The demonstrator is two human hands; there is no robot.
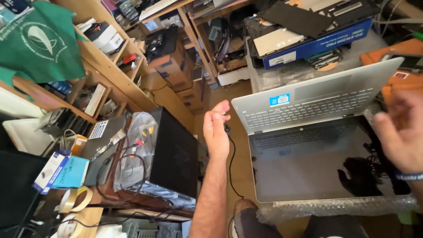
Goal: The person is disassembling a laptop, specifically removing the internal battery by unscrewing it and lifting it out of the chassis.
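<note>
A silver laptop lies open on bubble wrap in front of me, its dark screen nearest me and its keyboard half tilted up at the far side. My left hand is raised just left of the laptop, fingers pinched on the end of a thin black cable that hangs down toward my knee. My right hand is blurred at the right edge, fingers apart, above the laptop's right side and holding nothing that I can see.
A black computer case stands to the left, with a bag of cables and tape rolls beside it. Wooden shelves full of parts rise on the left. A blue box and more laptops are stacked behind.
</note>
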